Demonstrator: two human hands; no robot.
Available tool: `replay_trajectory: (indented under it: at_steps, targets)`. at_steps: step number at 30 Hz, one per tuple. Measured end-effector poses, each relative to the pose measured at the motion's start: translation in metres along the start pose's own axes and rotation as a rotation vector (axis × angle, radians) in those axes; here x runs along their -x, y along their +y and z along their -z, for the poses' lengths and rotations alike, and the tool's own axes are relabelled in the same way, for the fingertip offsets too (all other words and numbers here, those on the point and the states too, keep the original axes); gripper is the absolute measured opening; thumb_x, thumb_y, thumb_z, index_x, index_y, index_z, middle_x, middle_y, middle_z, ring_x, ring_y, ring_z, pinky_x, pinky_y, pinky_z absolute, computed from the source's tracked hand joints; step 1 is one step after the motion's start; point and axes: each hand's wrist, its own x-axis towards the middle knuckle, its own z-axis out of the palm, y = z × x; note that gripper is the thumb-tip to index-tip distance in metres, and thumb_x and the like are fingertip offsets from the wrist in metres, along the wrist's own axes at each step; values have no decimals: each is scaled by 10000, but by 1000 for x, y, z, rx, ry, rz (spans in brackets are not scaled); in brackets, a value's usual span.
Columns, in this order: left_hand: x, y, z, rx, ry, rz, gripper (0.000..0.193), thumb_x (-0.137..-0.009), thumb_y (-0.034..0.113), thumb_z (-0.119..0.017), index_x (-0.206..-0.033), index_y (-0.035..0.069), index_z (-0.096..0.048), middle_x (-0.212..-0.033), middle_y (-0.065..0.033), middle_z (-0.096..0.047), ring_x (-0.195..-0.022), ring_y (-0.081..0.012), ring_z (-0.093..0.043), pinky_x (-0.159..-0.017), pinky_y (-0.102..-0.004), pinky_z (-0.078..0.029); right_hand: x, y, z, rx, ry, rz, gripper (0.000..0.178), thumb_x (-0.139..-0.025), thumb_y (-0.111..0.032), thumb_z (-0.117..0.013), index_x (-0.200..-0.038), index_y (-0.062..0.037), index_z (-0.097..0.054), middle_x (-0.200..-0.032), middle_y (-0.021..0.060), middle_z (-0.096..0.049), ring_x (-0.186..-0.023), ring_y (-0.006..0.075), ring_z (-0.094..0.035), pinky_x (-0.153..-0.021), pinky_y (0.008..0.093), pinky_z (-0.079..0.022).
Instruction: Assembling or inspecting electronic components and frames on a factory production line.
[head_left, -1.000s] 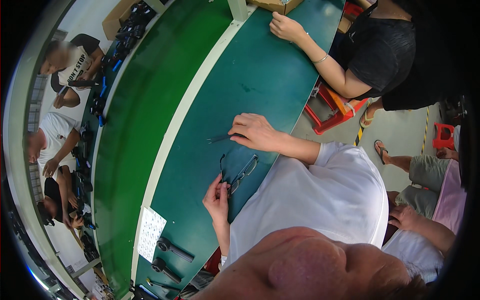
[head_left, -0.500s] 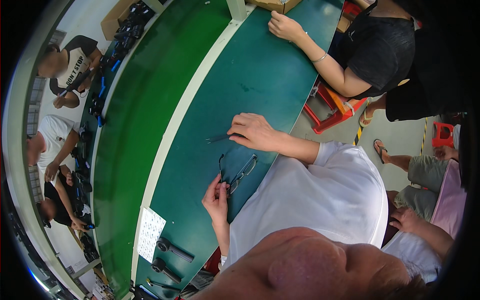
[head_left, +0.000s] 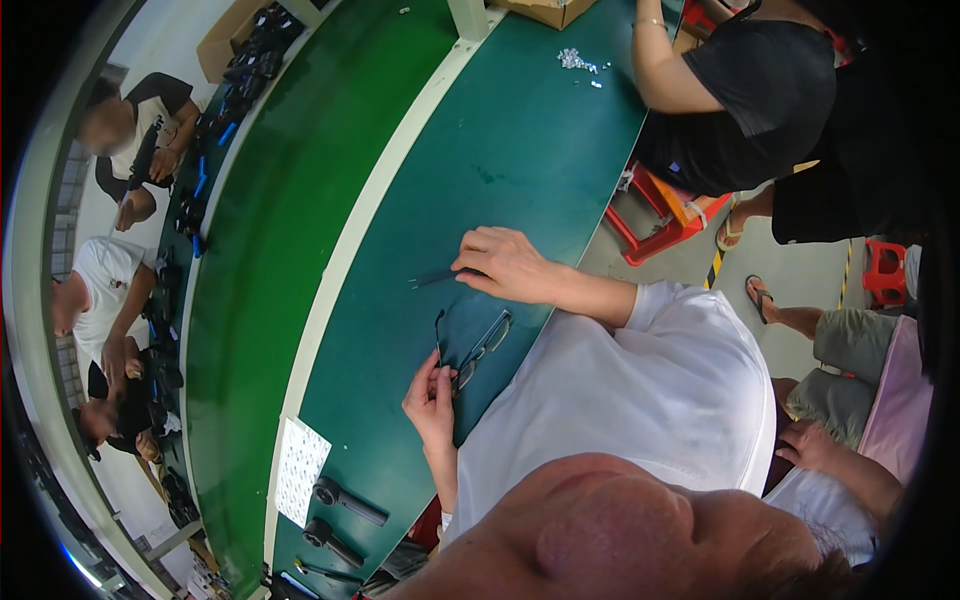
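Note:
My left hand [head_left: 432, 402] is closed on a pair of dark-framed eyeglasses [head_left: 487, 345], its fingers pinching the frame near one lens. The glasses' temples are unfolded and stick out past my fingertips. In my right hand [head_left: 508, 264] is a pair of dark tweezers [head_left: 430, 278], held low over the green table [head_left: 400, 220]. The tweezers' two thin tips point left, away from me, and stand apart from the glasses. Part of the frame under my left fingers is hidden.
Two dark handheld fans [head_left: 350, 500] and a white printed sheet [head_left: 301, 470] lie left of my left hand. A pile of small clear pieces [head_left: 575, 60] sits farther up the table, by a co-worker in black [head_left: 765, 85]. A pale rail [head_left: 350, 232] borders the green belt [head_left: 270, 220].
The co-worker in black has drawn a hand back toward the table's edge, uncovering the small clear pieces. My hands, the glasses and the tweezers have barely shifted.

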Motion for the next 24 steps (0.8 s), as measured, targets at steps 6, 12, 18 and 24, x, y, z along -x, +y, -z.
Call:
replay_trajectory:
  at_steps: [6, 12, 18, 24]
  targets:
    - [0, 0, 0, 10, -8, 7, 270, -939, 22, -665, -1208, 17, -691, -835, -55, -726, -711, -69, -668, -633, -202, -515, 0, 2, -1, 7, 8, 14, 143, -816, -174, -750, -906, -94, -673, -886, 36, -580, -824, 241, -601, -689, 385, -501]
    - [1, 2, 0, 10, -7, -6, 284, -945, 18, -655, -1227, 24, -685, -816, -37, -717, -642, -43, -603, -584, -191, -477, 2, 2, -1, 10, -4, 7, 137, -816, -173, -746, -907, -97, -677, -891, 33, -579, -826, 238, -598, -705, 381, -502]
    - [2, 3, -1, 26, -8, -15, 286, -950, 18, -648, -1233, 29, -685, -813, -30, -711, -604, -36, -558, -555, -189, -455, 1, 2, 0, 7, -12, 3, 130, -813, -160, -738, -906, -93, -676, -890, 35, -577, -829, 236, -597, -710, 379, -502]
    - [2, 4, -1, 31, -15, -25, 290, -956, 27, -643, -1244, 29, -680, -818, -32, -712, -611, -36, -561, -557, -189, -455, 1, 1, 1, 6, -16, -4, 126, -812, -153, -732, -907, -92, -676, -890, 34, -577, -833, 233, -597, -716, 377, -501]
